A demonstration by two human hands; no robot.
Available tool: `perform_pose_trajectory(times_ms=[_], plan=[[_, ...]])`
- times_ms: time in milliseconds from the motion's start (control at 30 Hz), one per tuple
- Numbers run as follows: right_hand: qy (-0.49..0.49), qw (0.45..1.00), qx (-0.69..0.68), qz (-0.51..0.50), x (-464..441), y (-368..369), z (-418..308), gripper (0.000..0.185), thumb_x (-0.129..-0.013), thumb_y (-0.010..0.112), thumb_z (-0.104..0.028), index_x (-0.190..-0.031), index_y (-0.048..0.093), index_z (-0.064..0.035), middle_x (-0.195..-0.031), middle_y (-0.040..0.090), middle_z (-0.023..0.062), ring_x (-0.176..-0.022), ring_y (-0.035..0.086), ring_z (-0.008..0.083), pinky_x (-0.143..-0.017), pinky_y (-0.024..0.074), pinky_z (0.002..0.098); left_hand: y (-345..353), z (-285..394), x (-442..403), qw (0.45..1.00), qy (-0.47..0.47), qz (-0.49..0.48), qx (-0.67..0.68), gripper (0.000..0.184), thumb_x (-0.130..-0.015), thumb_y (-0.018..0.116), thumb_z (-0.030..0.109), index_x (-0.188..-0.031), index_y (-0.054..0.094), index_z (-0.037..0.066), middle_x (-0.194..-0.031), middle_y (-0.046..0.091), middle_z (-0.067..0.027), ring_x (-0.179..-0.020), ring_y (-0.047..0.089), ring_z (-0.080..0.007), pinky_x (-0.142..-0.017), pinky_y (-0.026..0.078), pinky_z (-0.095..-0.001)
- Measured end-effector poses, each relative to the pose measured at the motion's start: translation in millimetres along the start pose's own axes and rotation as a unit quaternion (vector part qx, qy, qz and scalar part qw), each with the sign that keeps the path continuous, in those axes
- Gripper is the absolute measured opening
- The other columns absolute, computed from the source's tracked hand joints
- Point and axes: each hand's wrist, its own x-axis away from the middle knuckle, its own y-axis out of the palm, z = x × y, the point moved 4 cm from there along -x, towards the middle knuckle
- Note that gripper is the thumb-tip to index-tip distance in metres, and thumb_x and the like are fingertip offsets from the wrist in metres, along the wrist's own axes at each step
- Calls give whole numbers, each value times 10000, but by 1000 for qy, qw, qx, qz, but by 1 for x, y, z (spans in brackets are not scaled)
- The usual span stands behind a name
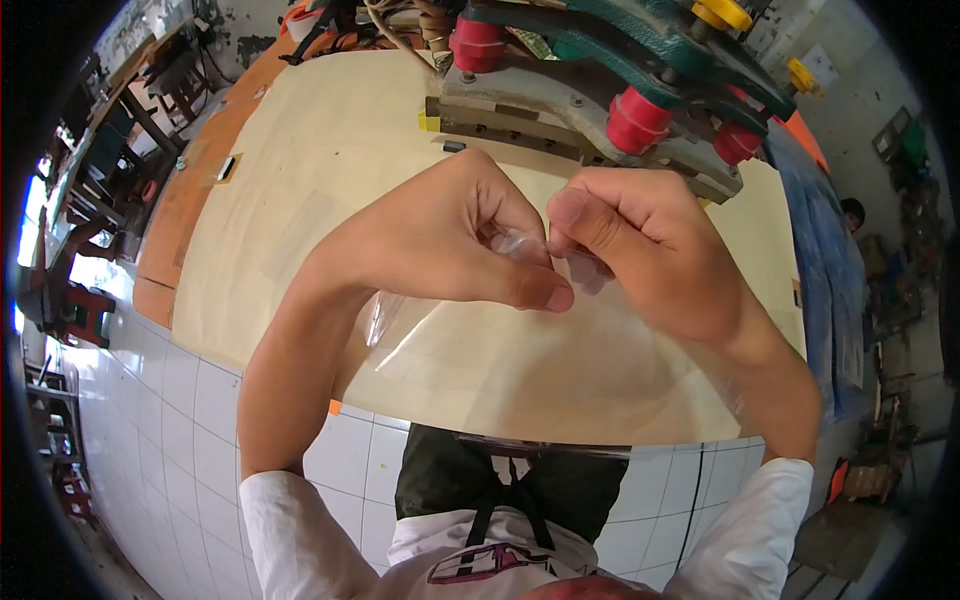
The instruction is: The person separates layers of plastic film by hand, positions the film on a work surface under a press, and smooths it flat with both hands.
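Both of my hands meet over the middle of a pale yellow work surface (270,170). They pinch a clear plastic sheet (450,350), whose lower part hangs toward me over the front of the surface. My left hand (460,235) is closed, its thumb pressed across a bunched bit of the plastic. My right hand (640,235) is closed too, thumb on top, gripping the plastic right beside the left. The fingertips nearly touch. Folds of the sheet show between the fingers; its full outline is hard to make out.
A green machine (640,50) with red knobs (638,120) and a metal bar stands at the back right. Blue plastic sheeting (825,270) hangs along the right side. White floor tiles (190,450) show in front and at left. A person (852,213) is partly visible far right.
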Motion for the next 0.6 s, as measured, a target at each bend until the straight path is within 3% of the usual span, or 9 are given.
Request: perform_pose_trajectory(times_ms=[67,200,500,600], plan=[[34,999,-17,-10,1,-2,3,280,-989,605,-230,-844,622,9,-705,591,-1,-634,514,57,-560,401,217,0,0,0,1000,-7,-5,-8,154,-725,819,61,-657,694,3,-574,554,68,-557,445,-12,-501,345,-234],[1,998,53,-23,4,-1,2,311,-1012,561,-251,-844,615,5,-717,592,6,-633,520,69,-566,408,225,2,-1,0,1000,-5,9,11,153,-721,817,59,-651,692,7,-568,541,65,-551,432,-16,-495,326,-242],[41,998,-28,-31,3,-5,4,252,-982,615,-212,-872,625,14,-729,595,16,-637,524,67,-575,417,224,-3,-3,0,1000,9,6,-20,208,-705,808,46,-593,637,7,-545,539,35,-526,435,-29,-490,319,-248],[-25,997,57,-37,5,-4,4,250,-985,609,-207,-869,620,14,-734,595,19,-641,530,73,-578,423,227,-1,-3,0,1000,11,18,-8,244,-699,804,39,-559,605,14,-537,552,22,-512,448,-40,-486,319,-256]])
